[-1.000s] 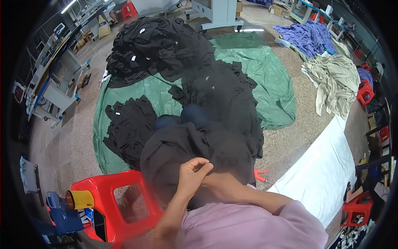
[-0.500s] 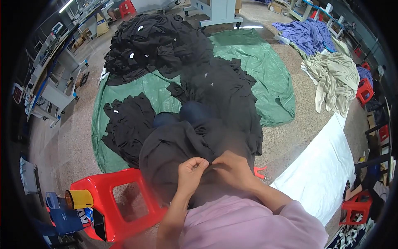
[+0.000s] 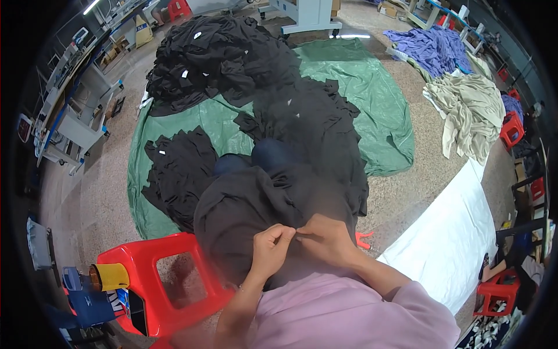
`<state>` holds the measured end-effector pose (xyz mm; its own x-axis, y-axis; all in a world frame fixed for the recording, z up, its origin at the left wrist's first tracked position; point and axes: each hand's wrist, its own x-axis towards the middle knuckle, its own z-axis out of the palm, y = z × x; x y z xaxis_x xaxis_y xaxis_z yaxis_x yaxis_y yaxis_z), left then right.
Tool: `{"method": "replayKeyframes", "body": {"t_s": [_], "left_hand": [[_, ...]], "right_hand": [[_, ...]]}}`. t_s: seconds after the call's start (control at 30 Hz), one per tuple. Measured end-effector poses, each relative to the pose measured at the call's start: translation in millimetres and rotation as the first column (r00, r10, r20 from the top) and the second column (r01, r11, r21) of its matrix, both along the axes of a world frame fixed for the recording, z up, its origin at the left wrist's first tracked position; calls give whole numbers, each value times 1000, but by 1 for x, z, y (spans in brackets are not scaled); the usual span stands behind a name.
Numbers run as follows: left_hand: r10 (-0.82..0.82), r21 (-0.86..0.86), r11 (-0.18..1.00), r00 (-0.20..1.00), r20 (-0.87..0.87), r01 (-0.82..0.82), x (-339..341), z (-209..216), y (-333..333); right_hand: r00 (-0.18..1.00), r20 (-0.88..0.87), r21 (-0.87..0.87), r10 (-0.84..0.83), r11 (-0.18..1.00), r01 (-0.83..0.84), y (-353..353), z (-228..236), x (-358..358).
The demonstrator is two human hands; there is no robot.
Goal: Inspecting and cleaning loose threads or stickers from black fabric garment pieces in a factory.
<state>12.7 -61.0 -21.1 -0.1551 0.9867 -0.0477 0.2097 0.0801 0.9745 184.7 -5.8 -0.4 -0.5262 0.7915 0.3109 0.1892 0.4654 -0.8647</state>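
A black garment (image 3: 232, 218) lies bunched over my lap. My left hand (image 3: 271, 250) is closed above it, thumb and forefinger pinched together. My right hand (image 3: 326, 238) pinches right beside it, and the fingertips of both hands nearly meet. They appear to grip a bit of the black cloth, though dark fabric and the fingers hide exactly what is between them. Beyond my dark blue knees (image 3: 276, 156), more black garments (image 3: 314, 122) spread out. Another black stack (image 3: 177, 168) sits left of my knees. A small red tool (image 3: 364, 239) shows partly beside my right forearm.
A large black garment heap (image 3: 224, 61) rests on a green sheet (image 3: 383, 116). To my left stands a red stool (image 3: 145, 253) with yellow tape (image 3: 110, 277). White sheeting (image 3: 442, 238), beige cloth (image 3: 468, 107) and purple cloth (image 3: 433, 49) lie right. Worktables (image 3: 75, 125) stand left.
My left hand has shifted slightly right and down, closer to the right fingertips. My right hand stays almost in place, still pinching. The garments look unchanged.
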Motion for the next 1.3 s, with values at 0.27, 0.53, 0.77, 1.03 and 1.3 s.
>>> {"method": "replayKeyframes", "body": {"t_s": [0.27, 0.53, 0.77, 1.03, 1.3], "left_hand": [[0, -81, 996, 968, 253, 22, 0, 12, -4], [119, -127, 989, 930, 348, -79, 9, 8, -5], [114, -14, 993, 966, 232, -114, 14, 0, -10], [65, -62, 997, 950, 304, -49, 8, 1, -9], [162, -120, 986, 871, 464, -119, 3, 3, -7]], "right_hand": [[999, -46, 4, -8, 1000, 9, 2, -6, 0], [998, -60, 159, -18, 987, 27, -6, -9, 1], [959, -255, -568, -123, 822, -46, -4, -18, -5], [980, -76, -611, -185, 785, 101, -2, -20, -15], [975, -195, -787, -111, 611, -87, 4, -7, -5]]}}
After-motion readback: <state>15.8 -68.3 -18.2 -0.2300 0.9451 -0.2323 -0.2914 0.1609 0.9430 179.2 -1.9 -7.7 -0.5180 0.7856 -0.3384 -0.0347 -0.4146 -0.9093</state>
